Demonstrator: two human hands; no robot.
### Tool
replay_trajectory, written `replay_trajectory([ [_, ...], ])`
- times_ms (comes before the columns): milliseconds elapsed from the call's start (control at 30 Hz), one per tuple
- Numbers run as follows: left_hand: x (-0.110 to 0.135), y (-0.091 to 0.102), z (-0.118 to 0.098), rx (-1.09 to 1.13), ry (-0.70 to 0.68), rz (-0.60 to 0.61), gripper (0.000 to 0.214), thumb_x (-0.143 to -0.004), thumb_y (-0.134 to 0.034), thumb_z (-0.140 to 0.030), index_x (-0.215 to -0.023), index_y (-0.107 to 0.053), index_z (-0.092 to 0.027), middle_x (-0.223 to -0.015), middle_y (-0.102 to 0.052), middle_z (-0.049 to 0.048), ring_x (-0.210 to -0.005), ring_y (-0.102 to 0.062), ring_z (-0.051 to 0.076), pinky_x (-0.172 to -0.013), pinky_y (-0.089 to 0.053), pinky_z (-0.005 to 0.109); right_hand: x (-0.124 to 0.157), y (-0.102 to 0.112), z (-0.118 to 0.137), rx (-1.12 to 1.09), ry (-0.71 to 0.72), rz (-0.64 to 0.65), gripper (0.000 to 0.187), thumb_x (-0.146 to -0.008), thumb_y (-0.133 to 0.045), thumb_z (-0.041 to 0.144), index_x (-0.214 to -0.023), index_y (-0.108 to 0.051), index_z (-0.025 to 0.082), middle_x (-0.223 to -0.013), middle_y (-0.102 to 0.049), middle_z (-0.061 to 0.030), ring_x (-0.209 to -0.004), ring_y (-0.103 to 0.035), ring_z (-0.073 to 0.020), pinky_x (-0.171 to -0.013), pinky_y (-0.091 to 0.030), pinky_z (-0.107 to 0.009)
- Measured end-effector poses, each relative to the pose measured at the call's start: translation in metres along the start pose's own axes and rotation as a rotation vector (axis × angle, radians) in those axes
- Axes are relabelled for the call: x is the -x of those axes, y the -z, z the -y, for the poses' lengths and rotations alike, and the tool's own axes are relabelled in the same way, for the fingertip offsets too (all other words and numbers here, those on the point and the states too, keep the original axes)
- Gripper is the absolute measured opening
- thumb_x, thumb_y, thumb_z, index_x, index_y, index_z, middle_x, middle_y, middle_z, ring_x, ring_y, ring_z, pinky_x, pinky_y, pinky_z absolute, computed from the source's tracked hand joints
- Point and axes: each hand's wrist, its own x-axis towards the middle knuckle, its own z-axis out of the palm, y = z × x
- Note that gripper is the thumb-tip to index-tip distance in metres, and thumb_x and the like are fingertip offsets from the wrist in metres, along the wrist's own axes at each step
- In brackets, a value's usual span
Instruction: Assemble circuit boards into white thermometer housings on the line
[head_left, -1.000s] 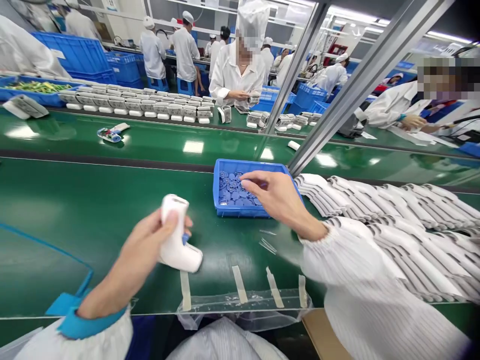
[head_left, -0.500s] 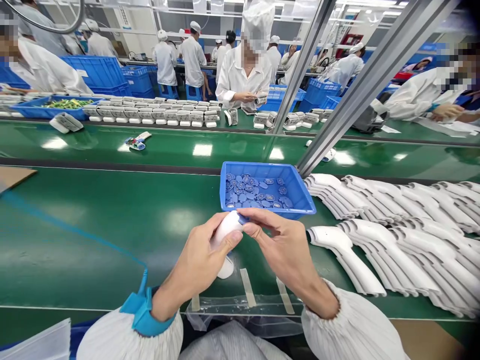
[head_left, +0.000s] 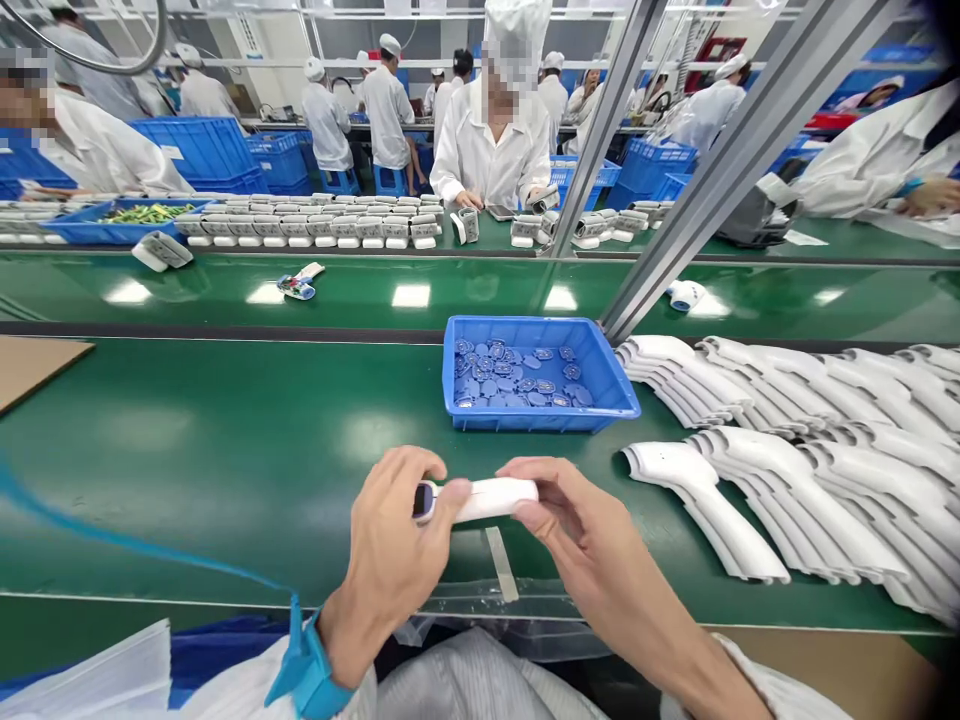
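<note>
The white plastic housing had swung from a steep tilt between the hands to lying almost level across them, with its dark, blue-edged end now pointing toward the left hand. Both hands were on this one piece: the left fingers were closed around the end nearest the dark part, while the right hand gripped the far end with its fingers. The housing was held in the air above the green counter, just beyond a strip of pale tape, and it did not appear to touch either. Its body looked smooth, long and clean, though the hands hid much of it, and the detail of the dark end was too small to make out. The blue plastic tray of small blue parts sat ahead of the hands, apart from them. To the right lay rows of stacked white pistol-shaped housings, with one lying in front of the nearest stack.
</note>
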Motion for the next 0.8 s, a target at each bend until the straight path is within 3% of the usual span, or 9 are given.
replay_trajectory([
  [100,0.002,-0.010,0.005,-0.073,0.101,-0.121,0.044,-0.099,-0.049,-0.038,-0.059,-0.049,-0.019,-0.057,-0.052,0.0005,-0.057,-0.047,0.014,-0.059,-0.034,0.029,0.003,-0.009,0.004,0.109,0.032,0.153,0.011,-0.097,-0.057,0.029,-0.105,-0.064,0.027,-0.091,-0.071,0.0021,-0.070,-0.063,-0.0124,-0.062,-0.052,-0.024],
  [300,-0.010,-0.008,0.016,-0.106,-0.031,-0.059,0.052,-0.099,-0.046,-0.033,-0.049,-0.039,-0.018,-0.047,-0.044,-0.0004,-0.047,-0.037,0.011,-0.053,-0.027,0.030,0.013,-0.043,-0.005,0.152,0.182,0.006,0.022,-0.098,-0.052,0.034,-0.110,-0.066,0.022,-0.091,-0.070,-0.0042,-0.069,-0.062,-0.0155,-0.060,-0.048,-0.028],
  [367,-0.006,0.006,0.018,-0.057,-0.009,-0.024,0.046,-0.097,-0.051,-0.035,-0.054,-0.048,-0.018,-0.053,-0.051,0.0004,-0.052,-0.045,0.012,-0.057,-0.033,0.029,0.011,-0.047,-0.007,0.010,0.021,0.026,0.026,-0.096,-0.054,0.042,-0.106,-0.068,0.022,-0.079,-0.070,-0.0027,-0.064,-0.061,-0.0154,-0.060,-0.048,-0.027],
  [467,0.008,0.019,0.022,0.110,0.039,-0.070,0.023,-0.096,-0.054,-0.036,-0.086,-0.065,-0.018,-0.086,-0.068,0.0056,-0.084,-0.062,0.019,-0.079,-0.046,0.031,0.000,-0.047,-0.006,-0.327,-0.475,0.167,0.046,-0.094,-0.048,0.058,-0.079,-0.067,0.019,-0.043,-0.047,0.0044,-0.039,-0.038,-0.0106,-0.041,-0.031,-0.024],
  [500,0.012,0.020,0.025,0.174,0.075,-0.122,0.023,-0.097,-0.052,-0.036,-0.089,-0.065,-0.018,-0.092,-0.068,0.0063,-0.090,-0.062,0.020,-0.083,-0.047,0.031,-0.004,-0.047,-0.005,-0.426,-0.620,0.236,0.052,-0.094,-0.044,0.061,-0.070,-0.063,0.019,-0.039,-0.039,0.0059,-0.036,-0.028,-0.0088,-0.038,-0.023,-0.023],
  [567,0.016,0.013,0.032,0.296,0.192,-0.268,0.036,-0.101,-0.045,-0.038,-0.074,-0.059,-0.019,-0.079,-0.065,0.0046,-0.079,-0.062,0.018,-0.076,-0.048,0.030,-0.012,-0.050,-0.004,-0.518,-0.764,0.375,0.054,-0.094,-0.040,0.062,-0.067,-0.059,0.018,-0.044,-0.046,0.0036,-0.036,-0.026,-0.0072,-0.038,-0.018,-0.022],
  [633,0.011,0.001,0.042,0.377,0.308,-0.423,0.049,-0.102,-0.042,-0.042,-0.060,-0.051,-0.019,-0.062,-0.058,0.0017,-0.061,-0.057,0.015,-0.064,-0.045,0.028,-0.016,-0.057,-0.003,-0.376,-0.668,0.401,0.044,-0.093,-0.046,0.057,-0.083,-0.063,0.018,-0.064,-0.064,-0.0020,-0.041,-0.040,-0.0085,-0.041,-0.026,-0.022],
  [700,-0.001,-0.009,0.051,0.365,0.338,-0.511,0.053,-0.100,-0.047,-0.046,-0.054,-0.050,-0.019,-0.053,-0.053,0.0003,-0.052,-0.052,0.014,-0.056,-0.041,0.027,-0.017,-0.066,-0.002,-0.079,-0.376,0.337,0.033,-0.094,-0.050,0.049,-0.097,-0.064,0.019,-0.081,-0.071,-0.0046,-0.054,-0.054,-0.0122,-0.049,-0.034,-0.024],
  [800,-0.021,-0.014,0.060,0.222,0.330,-0.476,0.054,-0.095,-0.055,-0.042,-0.047,-0.049,-0.018,-0.045,-0.049,-0.0008,-0.045,-0.045,0.011,-0.052,-0.034,0.028,-0.016,-0.078,-0.001,0.332,0.010,0.295,0.030,-0.101,-0.041,0.038,-0.096,-0.065,0.019,-0.075,-0.069,-0.0043,-0.059,-0.058,-0.0155,-0.054,-0.030,-0.028],
])
